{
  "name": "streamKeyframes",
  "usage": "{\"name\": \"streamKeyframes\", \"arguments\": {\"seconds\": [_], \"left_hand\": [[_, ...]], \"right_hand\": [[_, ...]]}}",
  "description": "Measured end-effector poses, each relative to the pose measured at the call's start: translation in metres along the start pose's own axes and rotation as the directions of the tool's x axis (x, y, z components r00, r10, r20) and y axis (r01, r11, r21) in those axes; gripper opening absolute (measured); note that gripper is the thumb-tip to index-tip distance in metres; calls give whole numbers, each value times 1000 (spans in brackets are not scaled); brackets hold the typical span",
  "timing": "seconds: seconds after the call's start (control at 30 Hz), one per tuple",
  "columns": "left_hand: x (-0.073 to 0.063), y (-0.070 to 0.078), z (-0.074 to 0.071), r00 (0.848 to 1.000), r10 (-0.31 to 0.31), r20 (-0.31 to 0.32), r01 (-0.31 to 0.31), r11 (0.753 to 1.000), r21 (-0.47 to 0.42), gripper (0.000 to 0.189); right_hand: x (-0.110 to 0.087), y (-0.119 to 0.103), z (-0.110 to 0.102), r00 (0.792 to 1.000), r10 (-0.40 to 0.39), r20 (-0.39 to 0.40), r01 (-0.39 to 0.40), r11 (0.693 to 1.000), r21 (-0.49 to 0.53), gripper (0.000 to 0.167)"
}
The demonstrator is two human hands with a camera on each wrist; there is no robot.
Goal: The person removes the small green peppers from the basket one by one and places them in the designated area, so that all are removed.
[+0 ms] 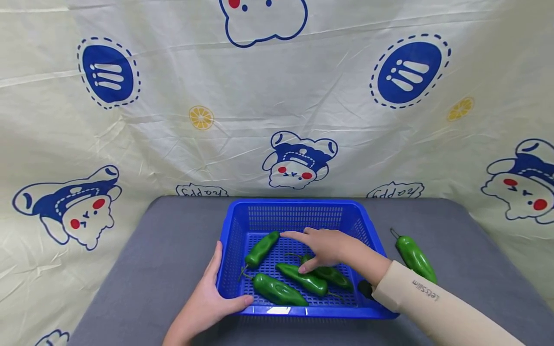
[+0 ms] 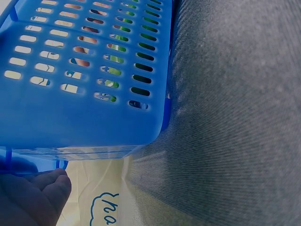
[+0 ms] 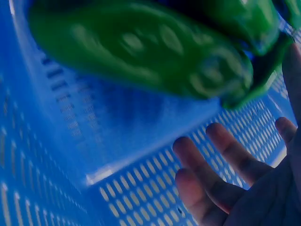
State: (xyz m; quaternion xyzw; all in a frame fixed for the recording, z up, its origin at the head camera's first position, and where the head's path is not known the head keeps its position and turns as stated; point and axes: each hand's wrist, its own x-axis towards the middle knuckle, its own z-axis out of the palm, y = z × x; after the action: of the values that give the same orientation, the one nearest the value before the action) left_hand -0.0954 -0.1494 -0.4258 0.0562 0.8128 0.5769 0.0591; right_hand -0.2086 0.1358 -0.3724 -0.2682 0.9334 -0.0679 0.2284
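A blue plastic basket [image 1: 298, 311] with slotted walls stands on the grey table. Inside lie several green peppers: one at the back left [image 1: 261, 249], one along the front [image 1: 279, 290], and a middle one [image 1: 303, 278] beside a darker one [image 1: 333, 277]. My left hand [image 1: 207, 300] grips the front left corner, thumb on the front rim and fingers along the outer left wall. My right hand [image 1: 326, 247] reaches into the basket with fingers spread, its thumb overlapping the middle pepper in the head view. The right wrist view shows spread fingers [image 3: 230, 148] below a large, blurred pepper [image 3: 141, 52].
Another green pepper [image 1: 415, 258] lies on the grey cloth [image 1: 173, 250] to the right of the basket, beyond the right forearm. A pale curtain [image 1: 242, 158] with printed cartoon figures hangs behind the table and along its sides.
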Motion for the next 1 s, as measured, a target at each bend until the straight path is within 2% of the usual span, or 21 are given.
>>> {"name": "streamKeyframes", "arguments": {"seconds": [0.17,0.33,0.5,0.7,1.0], "left_hand": [[0,1,0,1000,-8,9,8,1000,-19,131],[0,2,0,1000,-24,7,24,1000,1,131],[0,2,0,1000,-23,4,23,1000,16,131],[0,3,0,1000,-30,3,30,1000,9,131],[1,0,0,1000,0,6,0,1000,-12,132]], "right_hand": [[4,0,5,998,-29,56,31,999,-37,88],[6,-2,9,993,-57,100,66,994,-86,84],[7,-4,11,990,-70,121,81,993,-89,82],[8,-7,13,985,-75,155,89,992,-86,81],[8,-8,20,974,-41,221,58,996,-74,75]]}}
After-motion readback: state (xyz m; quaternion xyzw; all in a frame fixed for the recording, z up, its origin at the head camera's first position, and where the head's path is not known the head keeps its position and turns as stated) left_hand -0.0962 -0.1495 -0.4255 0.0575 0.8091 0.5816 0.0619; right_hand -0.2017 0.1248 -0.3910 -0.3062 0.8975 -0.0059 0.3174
